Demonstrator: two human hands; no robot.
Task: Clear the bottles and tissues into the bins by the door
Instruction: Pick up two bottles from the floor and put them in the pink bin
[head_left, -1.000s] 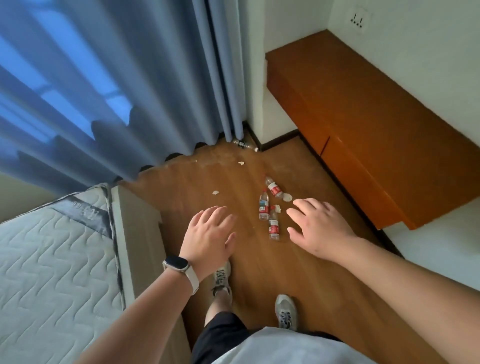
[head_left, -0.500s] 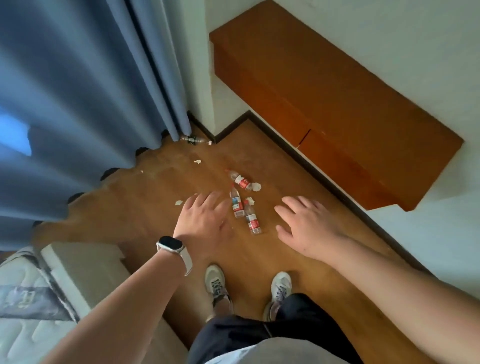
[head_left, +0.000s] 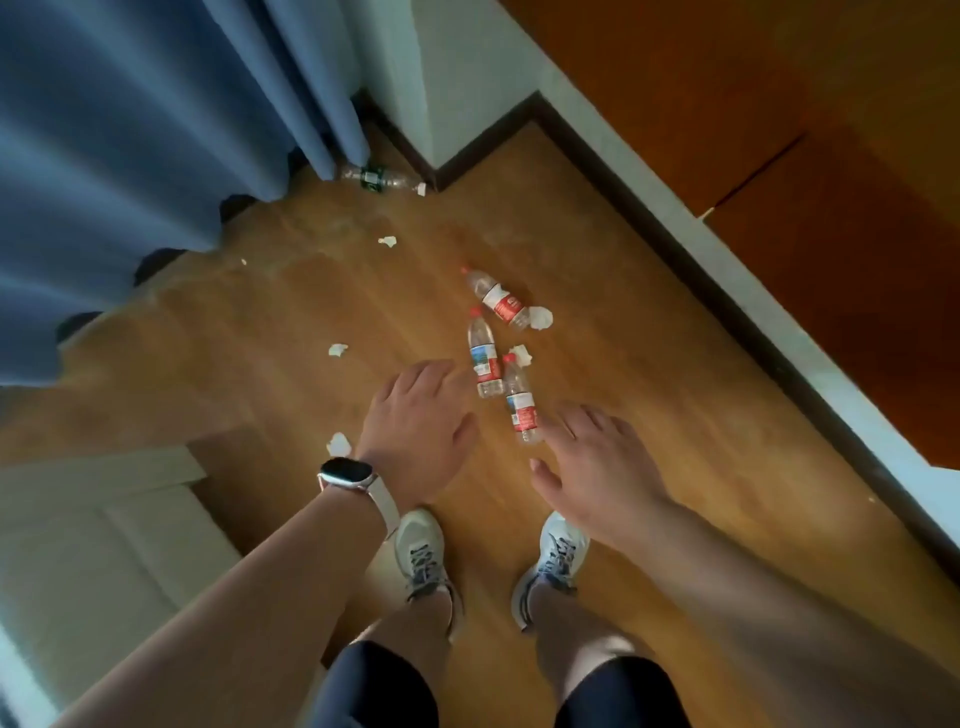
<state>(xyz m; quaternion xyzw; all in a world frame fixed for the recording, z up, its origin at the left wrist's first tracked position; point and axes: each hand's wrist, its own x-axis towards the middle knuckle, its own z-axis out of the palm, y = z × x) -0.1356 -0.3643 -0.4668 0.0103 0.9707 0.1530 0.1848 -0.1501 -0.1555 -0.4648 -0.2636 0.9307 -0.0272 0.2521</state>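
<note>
Now closer: litter has drawn near since a moment ago. Three red-label bottles (head_left: 484, 358) lie on floor (head_left: 649, 364) just beyond both hands, tissue wads (head_left: 540, 318) scattered round. Left hand (head_left: 415, 421), right hand (head_left: 597, 467) spread, empty, above them. Pickup likely next; bins unseen.

Four bottles lay on the floor: a far red-labelled bottle (head_left: 501, 304), a middle red-labelled bottle (head_left: 483, 358), a near red-labelled bottle (head_left: 521, 410) and one green-labelled bottle (head_left: 371, 176). There were five tissue wads (head_left: 387, 240) (head_left: 337, 349) (head_left: 338, 443) (head_left: 540, 318) (head_left: 521, 355), and a tiny pale speck (head_left: 243, 261) was perhaps a sixth. Two hands showed, the left hand (head_left: 415, 436) and the right hand (head_left: 597, 462), and two shoes (head_left: 420, 545) (head_left: 558, 551).
</note>
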